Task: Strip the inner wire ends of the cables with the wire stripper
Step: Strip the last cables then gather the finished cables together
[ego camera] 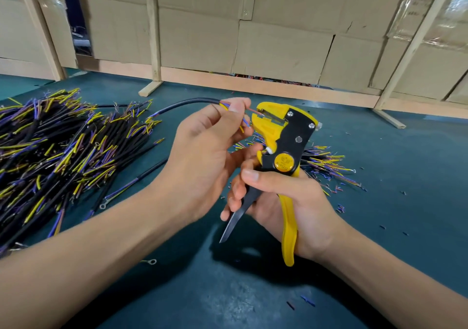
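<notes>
Left hand (pixel 202 156) pinches cable (pixel 177 106), feeding red wire (pixel 254 111) into wire stripper (pixel 283 136); right hand (pixel 286 202) grips handles.

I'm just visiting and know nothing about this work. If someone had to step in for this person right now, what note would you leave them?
Left hand pinches the black cable near its end, feeding a reddish inner wire into the stripper's head.
Right hand grips the yellow wire stripper by its handles.
Big cable pile lies on the left, a smaller pile behind the stripper.
Left: squeeze, then do this cable's blue and yellow wires. Which pile is finished, I cannot tell.
</notes>
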Demonstrator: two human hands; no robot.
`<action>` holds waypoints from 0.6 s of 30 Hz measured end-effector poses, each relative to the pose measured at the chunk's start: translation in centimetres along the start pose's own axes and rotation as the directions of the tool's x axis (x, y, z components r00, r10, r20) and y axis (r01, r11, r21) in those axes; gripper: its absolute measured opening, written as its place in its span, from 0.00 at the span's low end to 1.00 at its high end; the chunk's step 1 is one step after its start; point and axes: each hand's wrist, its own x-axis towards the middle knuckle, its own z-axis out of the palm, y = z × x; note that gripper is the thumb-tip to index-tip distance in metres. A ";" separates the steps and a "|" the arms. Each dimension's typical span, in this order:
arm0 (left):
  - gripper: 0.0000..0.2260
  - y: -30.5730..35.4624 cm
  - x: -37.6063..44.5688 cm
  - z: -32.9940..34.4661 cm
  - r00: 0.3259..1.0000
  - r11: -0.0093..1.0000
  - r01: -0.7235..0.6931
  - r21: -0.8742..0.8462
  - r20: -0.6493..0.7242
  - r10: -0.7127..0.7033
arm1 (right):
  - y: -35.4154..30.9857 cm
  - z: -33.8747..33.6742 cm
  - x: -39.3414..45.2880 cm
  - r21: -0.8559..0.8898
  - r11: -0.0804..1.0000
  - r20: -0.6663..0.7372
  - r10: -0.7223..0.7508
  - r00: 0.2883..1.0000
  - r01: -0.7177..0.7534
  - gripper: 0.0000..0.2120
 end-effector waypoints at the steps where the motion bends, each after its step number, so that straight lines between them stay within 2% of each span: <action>1: 0.07 -0.1 -0.4 0.2 1.000 1.000 -0.014 0.014 -0.027 0.014 | 0.0 0.0 0.0 0.002 1.000 0.002 -0.001 1.000 0.001 0.01; 7: 0.09 -0.6 -1.5 0.9 0.993 0.992 -0.021 0.123 -0.113 0.035 | 0.0 0.1 -0.1 0.012 1.000 0.011 -0.008 1.000 0.008 0.03; 18: 0.09 -0.9 -1.8 0.9 0.988 0.991 -0.005 0.132 -0.151 0.025 | 0.2 0.4 0.1 0.001 1.000 0.011 -0.023 1.000 0.023 0.05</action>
